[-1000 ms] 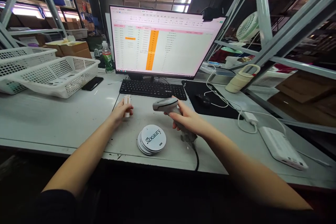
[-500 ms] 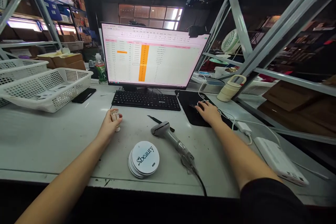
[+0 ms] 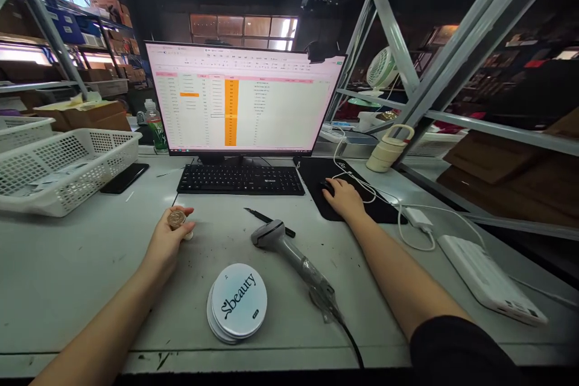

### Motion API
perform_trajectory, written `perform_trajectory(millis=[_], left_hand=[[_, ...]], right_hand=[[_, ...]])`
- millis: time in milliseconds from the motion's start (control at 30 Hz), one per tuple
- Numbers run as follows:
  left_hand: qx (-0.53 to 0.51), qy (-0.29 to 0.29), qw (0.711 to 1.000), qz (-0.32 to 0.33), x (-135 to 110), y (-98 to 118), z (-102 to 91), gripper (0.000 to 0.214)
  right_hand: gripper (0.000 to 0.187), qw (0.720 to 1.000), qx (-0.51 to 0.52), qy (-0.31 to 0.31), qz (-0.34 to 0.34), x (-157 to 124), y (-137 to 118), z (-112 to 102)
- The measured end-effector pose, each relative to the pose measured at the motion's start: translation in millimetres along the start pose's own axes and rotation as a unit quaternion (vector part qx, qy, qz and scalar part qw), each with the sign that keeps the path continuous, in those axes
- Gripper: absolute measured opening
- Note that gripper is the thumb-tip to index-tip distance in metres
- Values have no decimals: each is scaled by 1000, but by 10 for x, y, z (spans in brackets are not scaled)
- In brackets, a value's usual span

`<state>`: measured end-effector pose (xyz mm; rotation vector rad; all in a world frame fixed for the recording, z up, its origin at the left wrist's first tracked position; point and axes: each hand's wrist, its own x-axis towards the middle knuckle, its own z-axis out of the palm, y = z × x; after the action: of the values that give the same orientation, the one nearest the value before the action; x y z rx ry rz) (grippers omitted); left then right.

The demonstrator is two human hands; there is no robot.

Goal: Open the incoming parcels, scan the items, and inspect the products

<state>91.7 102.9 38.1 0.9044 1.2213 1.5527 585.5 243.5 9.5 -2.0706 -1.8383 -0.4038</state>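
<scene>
The left hand (image 3: 165, 240) pinches a small, pale cylindrical container (image 3: 177, 219) over the light-grey desk (image 3: 67, 253); right of the white round discs (image 3: 239, 301) stacked near its front edge, the grey plastic scanner (image 3: 289, 253) now lies released, apparently freeing the right hand (image 3: 345, 196), curled round the black mouse (image 3: 326, 186).

The scanner (image 3: 289, 250) looks smooth plastic, the mouse pad (image 3: 315, 186) matt, the frame (image 3: 396, 42) glossy metal.
</scene>
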Motion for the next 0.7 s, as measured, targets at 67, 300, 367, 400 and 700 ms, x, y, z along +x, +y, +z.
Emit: perform_trajectory(millis=[67,300,367,400,700], left_hand=[[-10,9,1000,-16,-28,51,-2,61],[-27,1,999,-44,-107,157,3,62],[-34,-2,999,-39,-103,150,-7,62],[-38,-1,999,-37,-99,145,-13,62],[-53,2,998,-43,-111,176,1,60]], right_hand=[[51,1000,-5,-1,-6,-15,-9,-8],[46,1000,-14,2,1,-53,-29,-42],[45,1000,-15,3,1,-59,-37,-47],[44,1000,-15,4,0,-63,-42,-50],[43,1000,-10,8,-2,-71,-57,-61]])
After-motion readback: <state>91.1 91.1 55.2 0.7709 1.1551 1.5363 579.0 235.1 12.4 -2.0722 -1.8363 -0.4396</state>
